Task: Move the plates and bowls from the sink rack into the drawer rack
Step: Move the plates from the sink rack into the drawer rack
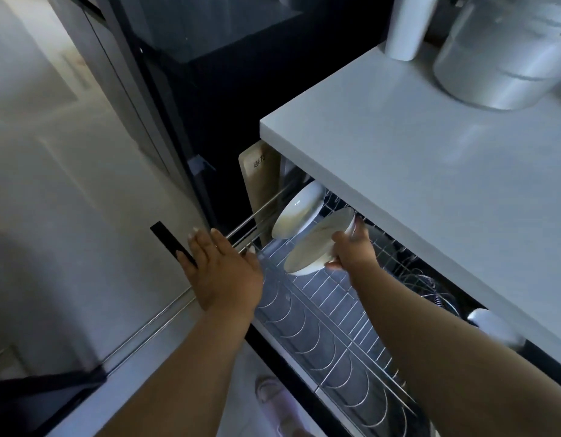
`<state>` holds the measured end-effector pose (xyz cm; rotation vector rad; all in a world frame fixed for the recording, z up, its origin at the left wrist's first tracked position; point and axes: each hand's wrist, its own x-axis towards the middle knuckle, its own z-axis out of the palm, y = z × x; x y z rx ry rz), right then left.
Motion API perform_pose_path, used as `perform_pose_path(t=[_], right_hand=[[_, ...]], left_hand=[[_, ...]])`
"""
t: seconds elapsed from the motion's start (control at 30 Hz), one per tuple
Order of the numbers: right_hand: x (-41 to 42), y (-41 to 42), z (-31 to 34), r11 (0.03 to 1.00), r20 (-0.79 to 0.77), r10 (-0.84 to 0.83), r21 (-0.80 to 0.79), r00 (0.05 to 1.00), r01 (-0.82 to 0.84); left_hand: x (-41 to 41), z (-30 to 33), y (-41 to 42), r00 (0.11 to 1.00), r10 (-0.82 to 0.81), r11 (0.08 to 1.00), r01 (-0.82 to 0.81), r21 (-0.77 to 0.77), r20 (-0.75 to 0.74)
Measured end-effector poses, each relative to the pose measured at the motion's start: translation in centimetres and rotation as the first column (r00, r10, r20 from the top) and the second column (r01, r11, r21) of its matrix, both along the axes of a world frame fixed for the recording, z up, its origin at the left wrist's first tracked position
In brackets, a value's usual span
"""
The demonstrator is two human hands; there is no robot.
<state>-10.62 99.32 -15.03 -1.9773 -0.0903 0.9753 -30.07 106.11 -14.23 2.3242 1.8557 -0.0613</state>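
At the left, the left hand (pixel 224 269) lies flat with straight fingers on the top edge of the pulled-out drawer front (pixel 115 247), holding nothing. Just right of it, a wooden cutting board (pixel 258 181) stands at the far end of the drawer; it bears a small printed mark, too blurred to read. Next, a white plate (pixel 299 209) already leans in the drawer rack (pixel 320 313). The right hand (pixel 351 247) grips a white bowl (pixel 318 242) by its rim and base, tilted on edge above the far wire slots, close to that plate. To seat it well, I would lower it into the next free slot nearer than the plate without knocking it, and release only once the wires bear it. At the right, the tabotop overhang is close above, so keep the wrist low under the tabletop (pixel 430 171). No sink rack is in view.
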Motion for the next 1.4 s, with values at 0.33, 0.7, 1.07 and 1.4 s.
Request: perform_pose_path(t=[0.33, 0.7, 1.07, 1.4], right_hand=[[0.7, 4.3, -0.9, 0.988, 0.115, 0.101, -0.128, 0.988, -0.087], [1.7, 7.9, -1.7, 0.963, 0.120, 0.177, -0.225, 0.977, -0.146], [3.4, 10.3, -3.0, 0.936, 0.115, 0.265, -0.268, 0.957, -0.227], [3.4, 10.5, -3.6, 0.954, 0.050, 0.219, -0.220, 0.974, -0.203]], left_hand=[[-0.3, -0.7, 0.3, 1.000, -0.001, 1.000, 0.001, 0.026, -0.017], [-0.2, -0.9, 0.3, 1.000, -0.004, 1.000, 0.005, 0.031, -0.027], [-0.2, -1.1, 0.1, 0.998, -0.017, 0.999, 0.019, 0.037, -0.055], [-0.3, -0.9, 0.3, 0.998, -0.011, 1.000, 0.012, 0.019, -0.068]])
